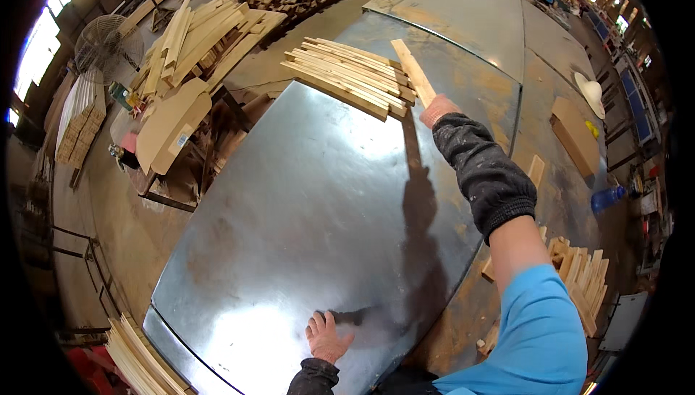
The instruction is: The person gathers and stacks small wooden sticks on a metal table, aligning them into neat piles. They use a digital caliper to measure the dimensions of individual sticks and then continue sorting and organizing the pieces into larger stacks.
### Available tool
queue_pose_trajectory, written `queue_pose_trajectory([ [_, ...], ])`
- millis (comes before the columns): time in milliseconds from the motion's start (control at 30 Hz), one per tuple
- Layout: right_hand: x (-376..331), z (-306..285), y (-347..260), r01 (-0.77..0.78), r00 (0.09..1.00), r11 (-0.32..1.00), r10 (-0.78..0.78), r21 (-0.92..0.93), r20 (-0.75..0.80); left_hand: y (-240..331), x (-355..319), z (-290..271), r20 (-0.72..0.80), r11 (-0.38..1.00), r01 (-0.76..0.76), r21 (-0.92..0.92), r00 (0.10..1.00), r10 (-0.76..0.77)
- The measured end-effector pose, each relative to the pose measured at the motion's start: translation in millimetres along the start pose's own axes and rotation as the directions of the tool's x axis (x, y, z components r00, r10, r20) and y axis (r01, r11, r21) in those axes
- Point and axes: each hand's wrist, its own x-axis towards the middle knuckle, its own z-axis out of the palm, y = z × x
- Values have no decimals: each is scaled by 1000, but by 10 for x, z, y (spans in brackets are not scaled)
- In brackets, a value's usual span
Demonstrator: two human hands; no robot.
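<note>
Handling of single wooden slat [414, 71] seems step in hand: near end is clamped in right hand [440, 111], held above metal-topped bench [289, 185] beside row of slats [346, 80]. Left hand [328, 340] is spread, empty, well apart. Firm grip seems called for next, row kept undisturbed.
</note>
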Motion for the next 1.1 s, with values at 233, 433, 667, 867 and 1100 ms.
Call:
queue_pose_trajectory([
  [233,458,300,-344,135,988,983,-124,-127,89,-21,-53,-179,75,998,-37,52,997,33],
  [433,418,18,-170,343,938,879,-300,-330,176,50,13,-309,110,998,-14,58,994,8],
  [667,-228,-114,209,436,900,828,-396,-353,181,-247,963,-598,-380,912,38,-409,901,-208],
  [867,-1002,-21,744,428,894,863,-361,-269,266,253,2471,-1834,-346,749,-56,-660,908,-237],
  [1100,-1244,914,1039,318,934,943,-293,-97,205,126,3826,-2123,-324,712,-48,-701,910,-258],
])
